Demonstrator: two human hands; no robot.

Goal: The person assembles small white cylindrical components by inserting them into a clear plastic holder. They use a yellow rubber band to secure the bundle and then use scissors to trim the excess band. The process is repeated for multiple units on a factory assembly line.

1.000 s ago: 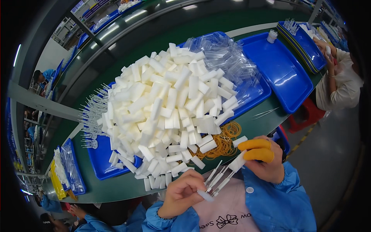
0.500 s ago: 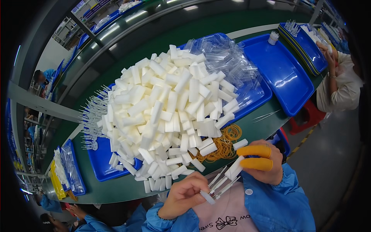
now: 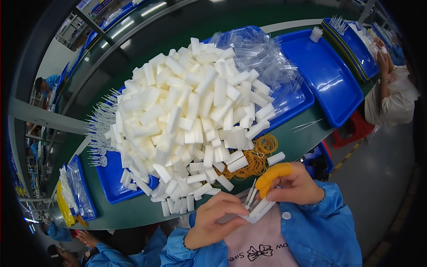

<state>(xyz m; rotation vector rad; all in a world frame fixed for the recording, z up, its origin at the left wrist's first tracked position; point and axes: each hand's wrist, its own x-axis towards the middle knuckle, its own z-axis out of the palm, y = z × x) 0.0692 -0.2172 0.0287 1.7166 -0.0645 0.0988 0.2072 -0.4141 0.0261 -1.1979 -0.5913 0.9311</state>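
Observation:
Low in front of my chest, my left hand (image 3: 215, 220) pinches the base of a white plastic piece with several thin upright prongs (image 3: 250, 197). My right hand (image 3: 297, 186) wears yellow finger cots (image 3: 272, 175) on two fingers. Its fingers are closed on a white foam block (image 3: 263, 209), which lies along the prongs, close to the base. My fingers partly cover both pieces, so whether the foam sits between the prongs or beside them I cannot tell. Just beyond my hands rises a large heap of similar foam blocks (image 3: 191, 104).
Yellow-brown rubber bands (image 3: 253, 162) lie beside the heap, with tweezers (image 3: 308, 125) farther right. Clear plastic sleeves (image 3: 262, 58) fill a blue tray behind. Another blue tray (image 3: 324, 75) stands to the right. Pronged white pieces (image 3: 101, 124) crowd the left. Co-workers sit at both sides.
The foam block has moved down along the prongs toward the base, and my right hand has come closer to my left. The pronged piece is now turned more upright.

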